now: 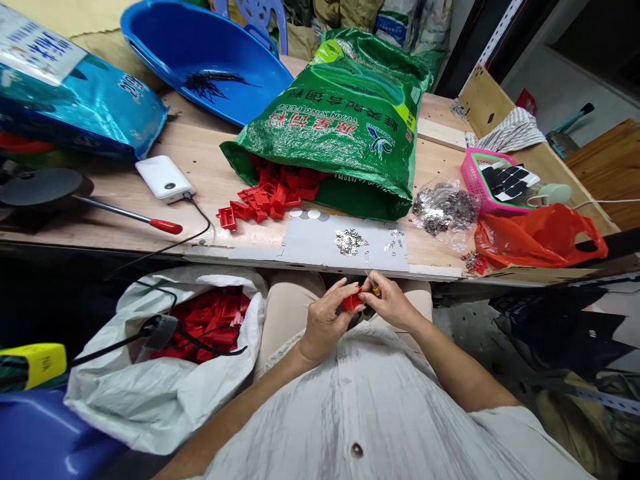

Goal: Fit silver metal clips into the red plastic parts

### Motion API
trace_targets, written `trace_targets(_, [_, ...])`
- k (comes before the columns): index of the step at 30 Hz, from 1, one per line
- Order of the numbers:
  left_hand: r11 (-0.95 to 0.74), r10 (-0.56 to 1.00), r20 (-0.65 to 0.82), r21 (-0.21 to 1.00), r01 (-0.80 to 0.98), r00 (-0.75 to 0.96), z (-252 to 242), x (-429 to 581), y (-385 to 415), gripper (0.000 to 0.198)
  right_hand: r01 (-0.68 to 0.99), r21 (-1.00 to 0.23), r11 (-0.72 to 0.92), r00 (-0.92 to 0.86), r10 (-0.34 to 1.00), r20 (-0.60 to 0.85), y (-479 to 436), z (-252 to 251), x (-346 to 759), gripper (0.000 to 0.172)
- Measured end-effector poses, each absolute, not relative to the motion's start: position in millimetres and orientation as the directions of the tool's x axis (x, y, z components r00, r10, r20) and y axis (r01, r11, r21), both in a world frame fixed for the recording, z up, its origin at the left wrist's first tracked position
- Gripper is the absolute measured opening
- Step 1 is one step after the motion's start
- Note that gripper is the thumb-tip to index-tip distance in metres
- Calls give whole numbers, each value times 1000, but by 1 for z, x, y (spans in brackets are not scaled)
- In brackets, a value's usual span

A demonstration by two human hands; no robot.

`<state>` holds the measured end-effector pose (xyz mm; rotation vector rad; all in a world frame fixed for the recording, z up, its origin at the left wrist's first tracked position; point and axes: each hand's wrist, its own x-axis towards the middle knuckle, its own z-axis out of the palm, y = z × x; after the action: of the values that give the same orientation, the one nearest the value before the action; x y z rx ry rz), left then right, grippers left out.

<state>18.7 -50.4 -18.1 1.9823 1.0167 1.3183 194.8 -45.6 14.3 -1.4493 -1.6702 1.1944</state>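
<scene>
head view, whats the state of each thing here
left hand, gripping a red plastic part
right hand, holding a yellow-handled tool at the part
green woven sack, on its side, mouth open, red parts spilling out
blue plastic basin, tilted, black pieces inside
white power bank, cable plugged in
white plastic bag, open, full of red parts

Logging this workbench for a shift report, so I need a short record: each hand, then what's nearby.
left hand: holds a red plastic part
right hand: holds a small yellow-handled tool beside that part
beside the lap: white sack filled with red plastic pieces
on the bench: green woven sack spilling red plastic parts; grey sheet bearing silver metal bits; blue basin; pink basket
</scene>
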Motion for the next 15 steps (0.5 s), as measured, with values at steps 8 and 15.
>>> trace_targets(8, [-347, 936, 328, 919, 187, 126, -22, 17, -54, 34, 149, -977, -155, -283, 940, -192, -41, 5, 204, 31])
trace_targets(15, [-365, 929, 346, 915, 173, 130, -19, 18, -54, 31, 149, -979, -141, -252, 952, -175, -42, 8, 201, 30])
